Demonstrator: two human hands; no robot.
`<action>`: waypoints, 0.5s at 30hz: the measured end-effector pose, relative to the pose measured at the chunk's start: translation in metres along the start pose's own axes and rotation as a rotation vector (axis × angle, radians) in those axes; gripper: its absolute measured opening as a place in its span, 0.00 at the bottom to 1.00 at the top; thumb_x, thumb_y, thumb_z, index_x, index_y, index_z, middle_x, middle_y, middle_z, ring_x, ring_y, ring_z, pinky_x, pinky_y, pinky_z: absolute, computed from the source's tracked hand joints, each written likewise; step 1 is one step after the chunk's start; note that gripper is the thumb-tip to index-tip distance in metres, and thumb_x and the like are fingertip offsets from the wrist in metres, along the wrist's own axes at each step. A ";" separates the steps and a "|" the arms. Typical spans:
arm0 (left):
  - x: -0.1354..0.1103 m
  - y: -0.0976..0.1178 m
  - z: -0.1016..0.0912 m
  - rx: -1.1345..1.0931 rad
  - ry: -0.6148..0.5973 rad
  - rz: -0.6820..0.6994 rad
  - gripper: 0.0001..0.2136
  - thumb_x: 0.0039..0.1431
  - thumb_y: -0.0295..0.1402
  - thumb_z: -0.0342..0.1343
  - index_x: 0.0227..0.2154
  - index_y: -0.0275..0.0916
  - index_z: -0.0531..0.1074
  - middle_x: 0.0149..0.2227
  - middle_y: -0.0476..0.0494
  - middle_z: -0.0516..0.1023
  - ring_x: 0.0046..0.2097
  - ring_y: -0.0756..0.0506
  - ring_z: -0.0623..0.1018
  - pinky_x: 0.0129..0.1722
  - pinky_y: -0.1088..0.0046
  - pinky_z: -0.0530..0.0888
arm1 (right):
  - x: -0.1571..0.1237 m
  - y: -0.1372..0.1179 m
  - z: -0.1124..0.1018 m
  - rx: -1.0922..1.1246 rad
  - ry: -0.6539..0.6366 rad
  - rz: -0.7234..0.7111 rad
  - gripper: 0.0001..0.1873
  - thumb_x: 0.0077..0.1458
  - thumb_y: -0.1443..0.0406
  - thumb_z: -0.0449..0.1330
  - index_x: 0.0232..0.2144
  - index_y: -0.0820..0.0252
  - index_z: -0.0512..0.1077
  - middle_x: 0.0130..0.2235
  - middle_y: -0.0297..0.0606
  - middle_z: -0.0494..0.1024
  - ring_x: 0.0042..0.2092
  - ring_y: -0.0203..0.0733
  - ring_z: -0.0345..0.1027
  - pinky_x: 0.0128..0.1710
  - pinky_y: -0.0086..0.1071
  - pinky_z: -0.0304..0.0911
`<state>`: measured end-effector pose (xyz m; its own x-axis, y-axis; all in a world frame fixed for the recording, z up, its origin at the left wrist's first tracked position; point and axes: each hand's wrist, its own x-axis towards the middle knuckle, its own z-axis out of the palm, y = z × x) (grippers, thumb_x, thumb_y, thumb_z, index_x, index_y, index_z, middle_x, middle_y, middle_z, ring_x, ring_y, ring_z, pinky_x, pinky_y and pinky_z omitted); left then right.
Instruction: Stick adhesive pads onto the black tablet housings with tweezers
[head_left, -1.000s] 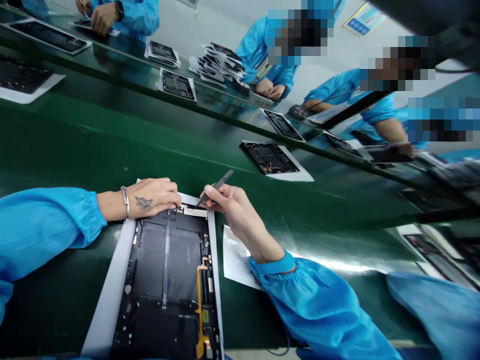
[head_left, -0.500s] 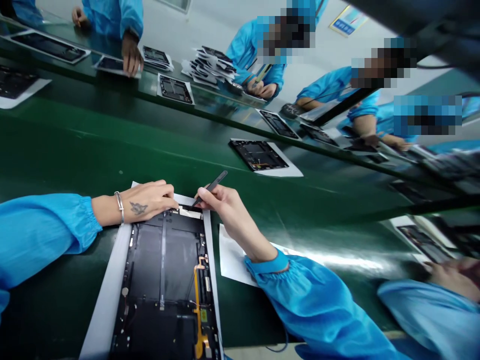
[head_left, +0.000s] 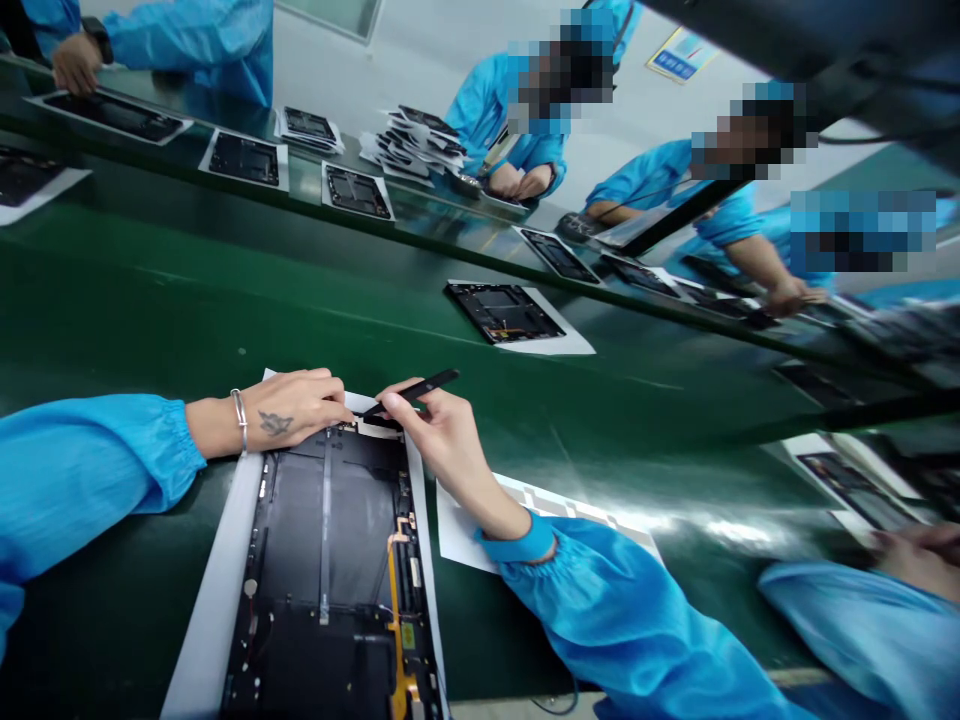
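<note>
At the glossy green conveyor belt (head_left: 150,300), the right hand (head_left: 442,430) pinches slim black tweezers (head_left: 412,392) at the open black tablet housing (head_left: 330,520), left hand (head_left: 289,410) curled on its edge, grip unclear; this fine edge work calls for a steady tip!

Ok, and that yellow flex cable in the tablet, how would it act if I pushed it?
The flex cable looks thin and flat, so it probably bends easily. Its sharp bend near the top suggests it could crease, so it's likely fragile.
</note>
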<state>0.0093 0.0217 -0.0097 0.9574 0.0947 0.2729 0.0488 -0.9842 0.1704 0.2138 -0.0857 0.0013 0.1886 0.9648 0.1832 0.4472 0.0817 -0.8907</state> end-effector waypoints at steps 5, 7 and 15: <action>0.001 0.001 -0.001 0.006 -0.007 -0.001 0.12 0.71 0.27 0.48 0.48 0.37 0.76 0.42 0.41 0.77 0.42 0.46 0.72 0.39 0.73 0.70 | 0.000 0.005 0.004 -0.026 -0.039 -0.014 0.19 0.57 0.48 0.61 0.31 0.58 0.77 0.37 0.42 0.81 0.39 0.48 0.74 0.36 0.36 0.68; 0.001 0.002 -0.002 0.007 -0.016 -0.006 0.12 0.71 0.26 0.48 0.47 0.37 0.76 0.42 0.41 0.77 0.42 0.46 0.72 0.39 0.73 0.70 | -0.001 0.005 0.004 -0.050 -0.048 -0.038 0.19 0.58 0.48 0.61 0.31 0.57 0.78 0.37 0.42 0.81 0.38 0.48 0.74 0.36 0.37 0.68; 0.002 0.005 -0.005 0.070 -0.052 -0.031 0.11 0.70 0.27 0.48 0.46 0.38 0.76 0.42 0.41 0.77 0.40 0.45 0.72 0.35 0.72 0.68 | -0.008 -0.003 0.003 -0.105 -0.079 -0.218 0.17 0.60 0.50 0.60 0.29 0.54 0.79 0.33 0.42 0.80 0.41 0.50 0.74 0.43 0.41 0.68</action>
<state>0.0102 0.0179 -0.0039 0.9686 0.1192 0.2184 0.0968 -0.9891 0.1107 0.2083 -0.0928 0.0017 0.0106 0.9442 0.3292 0.5589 0.2674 -0.7849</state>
